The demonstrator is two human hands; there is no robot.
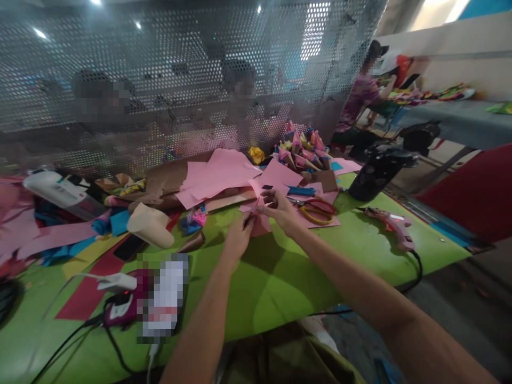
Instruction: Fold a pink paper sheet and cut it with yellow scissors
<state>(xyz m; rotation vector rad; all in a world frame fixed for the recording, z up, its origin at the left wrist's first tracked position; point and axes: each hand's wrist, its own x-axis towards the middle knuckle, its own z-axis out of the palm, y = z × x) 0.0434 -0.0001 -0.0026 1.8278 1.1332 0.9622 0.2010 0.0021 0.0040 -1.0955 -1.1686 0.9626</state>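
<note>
Both my hands meet over the green table, working on a piece of pink paper [262, 225] that is partly folded or rolled. My left hand [240, 230] grips its lower left side, with a small dark thing by the fingers that I cannot make out. From the right, my right hand [280, 210] pinches the paper near its upper part. Scissors [318, 210] with red and yellow handles lie just right of my right hand. Behind the hands is a stack of pink paper sheets [220, 173]. Finished-looking pink paper cones [300, 146] are heaped farther back.
A glue gun [394, 224] and a black tumbler [378, 173] are on the right. To the left are a power strip [124, 309] with cables, a dark phone [130, 246] and a beige paper roll [150, 225]. A perforated metal screen [168, 96] stands behind; a person [360, 101] sits beyond.
</note>
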